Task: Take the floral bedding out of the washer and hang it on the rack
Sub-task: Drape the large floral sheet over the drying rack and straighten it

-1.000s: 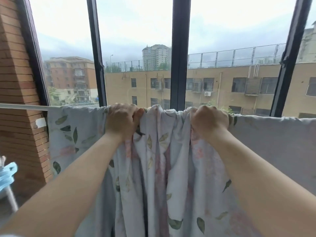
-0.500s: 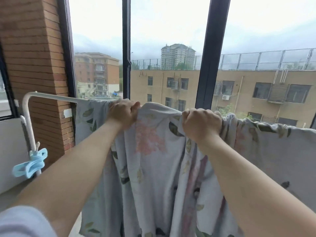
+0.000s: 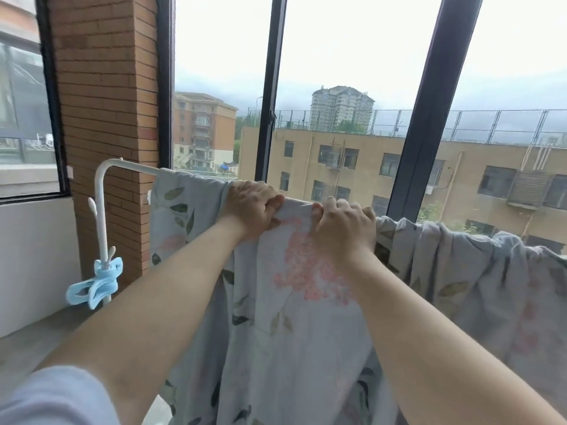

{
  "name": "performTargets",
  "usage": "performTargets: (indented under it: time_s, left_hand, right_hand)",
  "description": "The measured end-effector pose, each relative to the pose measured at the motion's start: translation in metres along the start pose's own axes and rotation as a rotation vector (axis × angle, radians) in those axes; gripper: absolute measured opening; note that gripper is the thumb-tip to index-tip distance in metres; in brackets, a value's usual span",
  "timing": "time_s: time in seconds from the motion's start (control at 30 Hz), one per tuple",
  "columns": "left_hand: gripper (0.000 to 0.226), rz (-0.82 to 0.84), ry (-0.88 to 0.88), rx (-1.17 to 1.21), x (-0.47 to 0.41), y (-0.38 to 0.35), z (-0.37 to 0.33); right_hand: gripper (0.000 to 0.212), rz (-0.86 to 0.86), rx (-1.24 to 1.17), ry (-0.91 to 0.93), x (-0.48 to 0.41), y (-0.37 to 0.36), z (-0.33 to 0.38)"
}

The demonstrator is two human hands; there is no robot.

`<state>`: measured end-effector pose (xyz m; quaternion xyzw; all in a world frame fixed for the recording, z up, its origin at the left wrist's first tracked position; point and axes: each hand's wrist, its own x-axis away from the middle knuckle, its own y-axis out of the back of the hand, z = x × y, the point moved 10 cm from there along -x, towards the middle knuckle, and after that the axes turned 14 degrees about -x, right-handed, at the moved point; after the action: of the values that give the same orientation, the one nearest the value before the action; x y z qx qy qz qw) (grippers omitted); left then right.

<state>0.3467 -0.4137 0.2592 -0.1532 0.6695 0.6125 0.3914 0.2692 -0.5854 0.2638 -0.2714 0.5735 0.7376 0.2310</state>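
The bedding (image 3: 306,317) is draped over the white rack (image 3: 101,191) by the window. Its top edge is gripped by the left hand (image 3: 250,210) and the right hand (image 3: 345,230), fingers curled shut on the cloth. A blue clip (image 3: 92,286) is clamped on the rack's left post.

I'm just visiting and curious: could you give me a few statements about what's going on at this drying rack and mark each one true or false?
1. Both hands grip the floral bedding at the top rail. True: the left hand and the right hand each clutch fabric there.
2. The bedding lies in a heap on the floor. False: it is draped over the white rack.
3. A blue clip is on the rack's upright post. True.
4. The blue clip pins the bedding to the rail. False: it sits apart from the cloth, lower on the post.
5. The fabric to the right of the right hand is spread smooth. False: it is bunched in folds.
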Motion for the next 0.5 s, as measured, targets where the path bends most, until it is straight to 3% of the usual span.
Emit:
performTargets:
  time_s: [0.3, 0.5]
  left_hand:
    - [0.076, 0.057, 0.168, -0.109, -0.009, -0.007, 0.125]
    - [0.064, -0.063, 0.217, -0.103, -0.006, -0.001, 0.145]
  right_hand:
    - [0.046, -0.066, 0.006, -0.055, -0.005, 0.001, 0.010]
    - [0.044, -0.075, 0.069, -0.165, -0.004, 0.008, 0.007]
